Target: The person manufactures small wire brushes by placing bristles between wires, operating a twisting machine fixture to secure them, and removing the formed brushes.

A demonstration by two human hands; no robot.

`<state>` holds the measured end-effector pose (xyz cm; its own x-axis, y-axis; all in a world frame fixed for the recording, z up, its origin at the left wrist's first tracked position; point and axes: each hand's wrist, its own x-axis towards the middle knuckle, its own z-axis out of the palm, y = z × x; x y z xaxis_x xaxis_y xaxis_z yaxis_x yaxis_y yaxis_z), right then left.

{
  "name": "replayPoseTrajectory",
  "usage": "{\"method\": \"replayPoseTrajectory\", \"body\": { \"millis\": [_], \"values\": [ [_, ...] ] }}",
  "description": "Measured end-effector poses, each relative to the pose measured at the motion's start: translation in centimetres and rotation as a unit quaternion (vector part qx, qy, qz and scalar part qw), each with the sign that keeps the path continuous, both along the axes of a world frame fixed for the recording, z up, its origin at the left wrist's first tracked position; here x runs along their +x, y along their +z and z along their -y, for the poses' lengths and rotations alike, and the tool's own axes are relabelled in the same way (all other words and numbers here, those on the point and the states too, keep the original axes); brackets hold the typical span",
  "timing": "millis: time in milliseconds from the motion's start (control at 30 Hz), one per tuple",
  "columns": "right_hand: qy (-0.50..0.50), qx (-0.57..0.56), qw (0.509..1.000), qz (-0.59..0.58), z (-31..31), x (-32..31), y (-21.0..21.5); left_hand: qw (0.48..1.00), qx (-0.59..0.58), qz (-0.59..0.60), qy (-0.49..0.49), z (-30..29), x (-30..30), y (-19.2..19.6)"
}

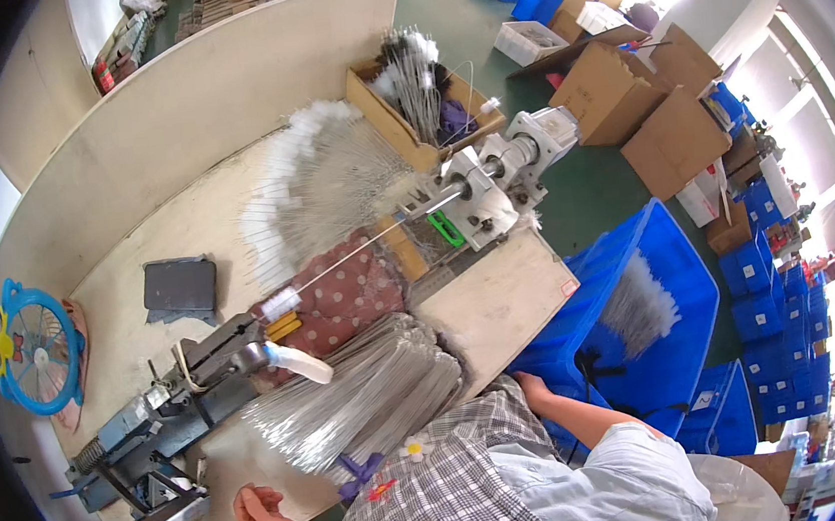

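Observation:
My left hand is raised off the near left table edge, fingers loosely curled in, with nothing visible in them. Low at the right, my right hand is between the table corner and the blue bin; its fingers are mostly hidden. A thin wire rod with a white bristle tip stretches from the clamp bench to the metal spindle machine. Nearest me on the table lies a thick bundle of silvery wires, tied with a purple ribbon. A white-handled lever sticks out above it.
White-tipped wire brushes lie fanned out along the back panel. A cardboard box holds more brushes. A blue fan and a dark pad are at left. White-bristled brushes rest in the blue bin.

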<state>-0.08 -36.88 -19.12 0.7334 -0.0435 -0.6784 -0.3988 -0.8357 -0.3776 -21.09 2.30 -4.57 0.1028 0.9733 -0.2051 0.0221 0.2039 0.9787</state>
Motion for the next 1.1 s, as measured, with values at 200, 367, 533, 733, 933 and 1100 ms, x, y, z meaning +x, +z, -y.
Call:
{"method": "replayPoseTrajectory", "body": {
  "millis": [200,367,533,733,933,1100],
  "values": [
    [-0.187,0.094,0.959,-0.191,5.0,-6.6,-7.1,0.987,-0.023,-0.055,-0.147,-2.7,-0.5,1.0],
    [-0.108,0.022,0.974,-0.2,4.6,-12.1,-9.7,0.974,-0.054,-0.097,-0.196,-3.4,1.2,1.6],
    [-0.012,-0.047,0.98,-0.195,5.1,-9.1,-13.0,0.951,-0.082,-0.079,-0.287,-3.5,2.3,0.8],
    [-0.054,-0.031,0.979,-0.193,5.9,-14.3,-14.9,0.942,-0.053,-0.116,-0.311,-3.8,2.4,1.5],
    [-0.214,0.035,0.961,-0.175,6.2,-16.8,-15.2,0.936,-0.064,-0.131,-0.321,-4.3,1.7,0.9],
    [-0.342,0.074,0.925,-0.151,7.2,-17.8,-14.3,0.927,-0.076,-0.142,-0.338,-5.0,1.5,-0.9]
  ]
}}
